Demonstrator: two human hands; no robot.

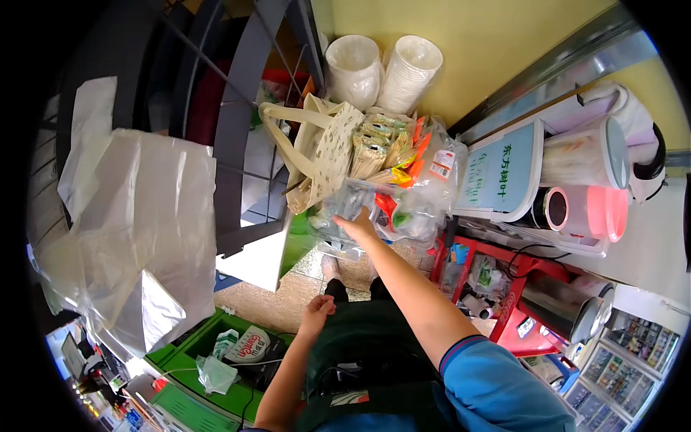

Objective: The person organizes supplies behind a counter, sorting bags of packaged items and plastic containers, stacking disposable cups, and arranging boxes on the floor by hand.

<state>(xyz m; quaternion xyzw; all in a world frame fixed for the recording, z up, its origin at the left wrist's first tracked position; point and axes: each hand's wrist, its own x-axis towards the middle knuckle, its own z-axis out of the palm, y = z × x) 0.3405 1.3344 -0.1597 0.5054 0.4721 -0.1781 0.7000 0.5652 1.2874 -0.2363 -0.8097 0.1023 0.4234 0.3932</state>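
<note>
My right hand reaches forward over a clear plastic bin, its thumb and fingers apart and nothing visible between them. Inside the bin lie clear plastic bags and a red packet. Behind it are bundles of wrapped wooden sticks, and a cream tote bag leans at the left. My left hand hangs in front of my body with its fingers curled in, and no object shows in it.
Two stacks of white paper bowls stand against the yellow wall. A dark metal rack is at the left, a green cabinet at lower left. On the right are a white box with a blue panel and a red crate.
</note>
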